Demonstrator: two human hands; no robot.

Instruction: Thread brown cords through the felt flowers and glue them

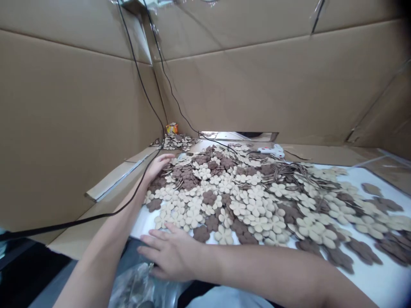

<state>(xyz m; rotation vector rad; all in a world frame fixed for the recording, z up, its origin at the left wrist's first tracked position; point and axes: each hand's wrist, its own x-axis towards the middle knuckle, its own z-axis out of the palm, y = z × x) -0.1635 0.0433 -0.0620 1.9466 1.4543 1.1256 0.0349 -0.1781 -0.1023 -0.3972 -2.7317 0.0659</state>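
A wide heap of flower-shaped pieces (224, 184), cream and brown, covers the white board (375, 252). At the heap's left edge my left hand (159, 166) reaches in beside the pieces, its fingers stretched forward. Whether it touches them I cannot tell. My right hand (171, 252) lies with spread fingers at the near left edge of the board, just in front of the cream flowers. Nothing shows in its fingers. Beneath it is a clear plastic bag (138, 284) holding something I cannot make out.
Tall cardboard walls (257, 85) enclose the back and left. A black cable (96, 217) crosses over my left forearm. A white glue gun (272, 150) lies behind the heap. In the far left corner, a small orange packet (172, 128) stands by more flower pieces (178, 142).
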